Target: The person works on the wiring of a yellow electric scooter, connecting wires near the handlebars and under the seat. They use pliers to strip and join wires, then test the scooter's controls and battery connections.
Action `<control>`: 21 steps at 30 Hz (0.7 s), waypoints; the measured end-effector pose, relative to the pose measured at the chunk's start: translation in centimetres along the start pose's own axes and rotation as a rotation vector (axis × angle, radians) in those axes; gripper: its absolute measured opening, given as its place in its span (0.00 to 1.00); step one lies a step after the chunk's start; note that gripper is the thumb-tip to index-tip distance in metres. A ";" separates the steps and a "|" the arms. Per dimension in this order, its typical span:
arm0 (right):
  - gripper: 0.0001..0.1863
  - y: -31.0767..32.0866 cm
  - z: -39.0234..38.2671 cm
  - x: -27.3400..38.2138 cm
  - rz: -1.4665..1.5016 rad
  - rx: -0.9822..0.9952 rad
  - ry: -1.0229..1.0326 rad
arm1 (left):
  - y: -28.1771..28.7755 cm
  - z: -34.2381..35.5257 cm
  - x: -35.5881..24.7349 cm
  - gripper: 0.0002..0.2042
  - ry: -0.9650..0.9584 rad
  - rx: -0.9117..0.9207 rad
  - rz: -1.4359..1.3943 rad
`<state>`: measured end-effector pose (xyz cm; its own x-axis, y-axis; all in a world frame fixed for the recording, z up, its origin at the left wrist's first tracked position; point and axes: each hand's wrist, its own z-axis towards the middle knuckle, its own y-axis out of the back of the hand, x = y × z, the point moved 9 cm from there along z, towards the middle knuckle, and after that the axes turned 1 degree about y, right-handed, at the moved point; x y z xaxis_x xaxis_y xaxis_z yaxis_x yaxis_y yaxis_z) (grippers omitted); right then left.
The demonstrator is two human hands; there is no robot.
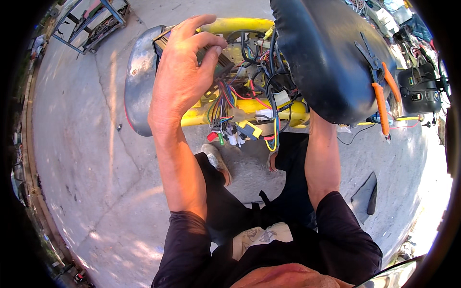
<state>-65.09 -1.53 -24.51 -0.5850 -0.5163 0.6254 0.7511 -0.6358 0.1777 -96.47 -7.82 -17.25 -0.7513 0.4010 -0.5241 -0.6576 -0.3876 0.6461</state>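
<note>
My left hand (180, 72) is over the left part of a yellow tubular frame (197, 116), its fingers bent and apart. Beneath it lies a dark finned box (223, 65), partly covered by the hand; I see nothing gripped between the fingers. Coloured wires (225, 98) with several plugs, including a yellow-and-grey connector (249, 129), spill over the frame's near side. My right forearm (322, 153) reaches under a black padded seat (319, 57), which hides my right hand. Pliers with orange handles (379, 96) rest on the seat.
A dark fender (141, 79) is at the frame's left end. A metal rack (89, 29) stands far left. At right are a black case (418, 89) and piled parts (384, 19). A dark flat piece (366, 197) lies on the concrete floor (86, 158).
</note>
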 end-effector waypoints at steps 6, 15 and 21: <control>0.14 0.3 -0.3 0.6 -0.009 0.017 0.009 | 0.0 0.1 0.3 0.07 0.026 0.025 -0.067; 0.14 0.7 -0.8 1.2 -0.014 0.056 0.012 | 0.6 0.0 0.7 0.08 0.033 0.035 -0.086; 0.13 0.7 -0.8 1.4 -0.016 0.072 0.018 | 0.3 0.0 0.2 0.07 0.026 0.044 -0.103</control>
<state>-65.64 -3.20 -24.14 -0.6019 -0.5172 0.6085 0.7614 -0.6015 0.2420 -96.84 -7.83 -17.21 -0.6814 0.4148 -0.6031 -0.7288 -0.3079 0.6116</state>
